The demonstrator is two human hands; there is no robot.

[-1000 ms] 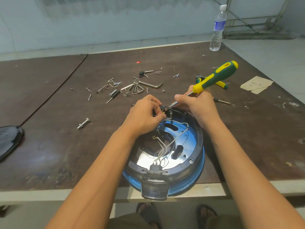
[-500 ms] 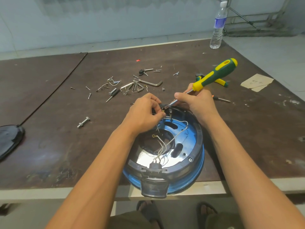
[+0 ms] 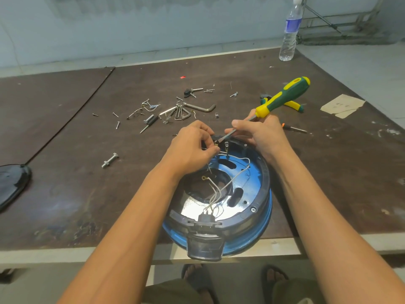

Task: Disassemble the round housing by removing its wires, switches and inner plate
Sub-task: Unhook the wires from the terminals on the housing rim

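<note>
A person leans over the round housing point(image 3: 266, 189), which lies open side up at the near edge of the desk point(image 3: 65, 183), its near end jutting past the edge. The left hand point(image 3: 192, 145) has its grip pinched on a small black switch point(image 3: 215, 141) at the far rim. The right hand point(image 3: 260, 132) has its grip clamped round the shaft of a screwdriver point(image 3: 285, 96), whose tip is set against that switch. Thin pale wires point(image 3: 225, 187) loop across the blue plate point(image 3: 249, 185) to a plug point(image 3: 207, 217) at the near rim. The shell looks stiff yet light enough to skid under prying, so it likely wants steadying at the rim. The wires appear soft and easily torn, best taken at their metal ends rather than mid-strand. The switch seems small, brittle plastic that calls for a gentle lever. The glossy plate probably slips under fingers, and its slots look the surest hold. Screws point(image 3: 117, 125) and hex keys point(image 3: 201, 107) litter the desk beyond.
</note>
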